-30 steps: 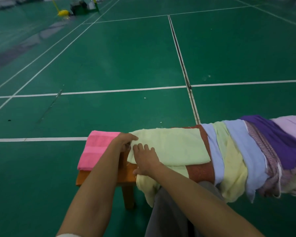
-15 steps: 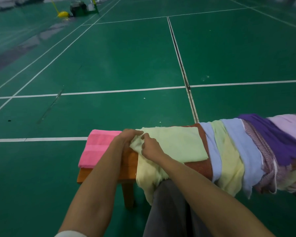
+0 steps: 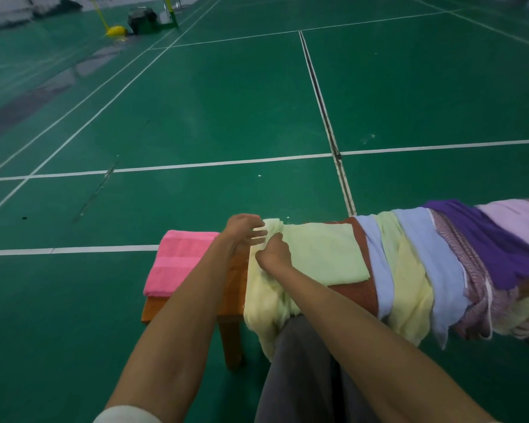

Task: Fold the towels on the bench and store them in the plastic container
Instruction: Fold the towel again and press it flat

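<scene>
We saw a wooden bench [image 3: 229,288] standing on a green court floor [image 3: 196,111] marked with white lines, and we place everything else against that bench; a pale yellow towel [image 3: 318,254] lay across its top near the left end, one part spread flat on the seat and the rest spilling over the near edge, down past the bench leg [image 3: 231,346] and against a grey-trousered knee [image 3: 300,361]; the left hand [image 3: 242,230] was at the towel's far left corner, its fingers curled round a bunched fold of the cloth; the right hand [image 3: 272,254] sat just beside it, touching it or nearly so, with its fingers curled in and pinching the same gathered edge; a folded pink towel [image 3: 177,267] rested flat on the bench's left end, just beside the left forearm; a rust-red towel [image 3: 358,288] lay under the yellow one; toward the bench's right end we counted further towels draped side by side and overlapping, a light blue one [image 3: 376,270], another yellow one [image 3: 406,276], a second light blue one [image 3: 437,276], a patterned mauve one [image 3: 471,270], a purple one [image 3: 486,248] and a pale lilac one [image 3: 516,221]; far beyond the bench, at the court's edge, stood a yellow object [image 3: 115,30] and some dark gear [image 3: 141,19] too blurred for us to name; no plastic container showed anywhere in view.
</scene>
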